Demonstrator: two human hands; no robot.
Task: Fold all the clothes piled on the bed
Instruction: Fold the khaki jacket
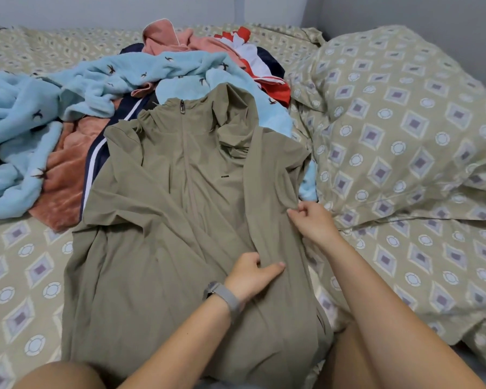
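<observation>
Nearest the head camera are the person's bare knees at the bottom edge, with both forearms reaching forward over an olive hooded jacket spread front-up on the patterned bedsheet. The left hand, a grey band on its wrist, grips a fold of the jacket's right-hand sleeve between thumb and curled fingers. The right hand pinches the same sleeve's outer edge a little further up, fingertips together on the cloth. The jacket is zipped, its hood lying crumpled at the top and overlapping the pile behind.

That pile sits further up the bed: a light blue fleece with dark bird prints, a pinkish-orange plush piece, a navy garment with a white stripe and something red and white, all tangled and unfolded. A pillow in matching fabric lies to the right.

No folded clothes show anywhere, so the task looks barely begun: the jacket is laid out with its first sleeve fold in hand, and the whole pile remains.
</observation>
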